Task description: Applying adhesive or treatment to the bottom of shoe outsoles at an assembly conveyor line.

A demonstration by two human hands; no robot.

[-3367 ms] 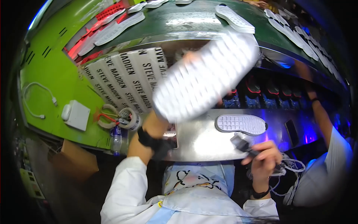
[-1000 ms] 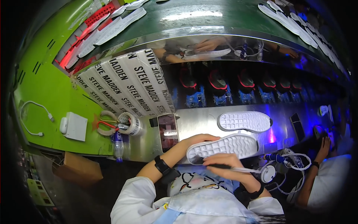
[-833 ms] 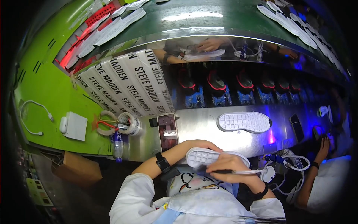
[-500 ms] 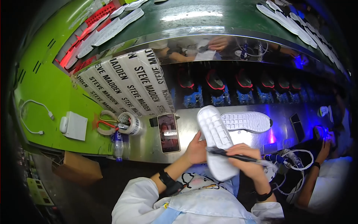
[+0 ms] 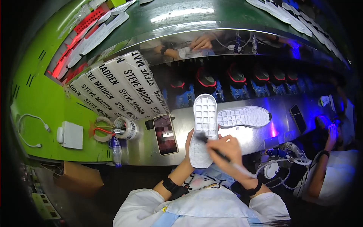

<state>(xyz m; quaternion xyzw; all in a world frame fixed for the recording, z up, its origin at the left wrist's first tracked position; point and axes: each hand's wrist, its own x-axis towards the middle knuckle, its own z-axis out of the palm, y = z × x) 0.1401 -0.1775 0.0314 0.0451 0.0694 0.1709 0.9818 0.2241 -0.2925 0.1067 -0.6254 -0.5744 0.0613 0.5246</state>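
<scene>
A white shoe sole [image 5: 206, 109] stands nearly upright in front of me, its gridded inner face turned up. My left hand [image 5: 188, 149] grips it along its left edge; most of the fingers are hidden behind the sole. My right hand [image 5: 230, 152] is closed around a black brush [image 5: 221, 155] with a pale tube trailing from its rear end. The blurred dark brush tip is over the middle of the sole; whether it touches cannot be told. A second white sole [image 5: 244, 117] lies on the metal bench, just right of the held one.
Left on the bench are a phone [image 5: 165, 136], a tape roll [image 5: 130, 128], orange-handled scissors [image 5: 101, 130], a bottle [image 5: 116, 151] and a taped carton [image 5: 117, 89]. Coiled tubing [image 5: 291, 159] and a co-worker's arm [image 5: 320, 166] are at right. Soles ride on the green belt [image 5: 211, 17].
The held sole has turned more upright and moved slightly left, showing its whole inner face. My right hand has moved left, and the brush tip has gone from the sole's lower part to its middle.
</scene>
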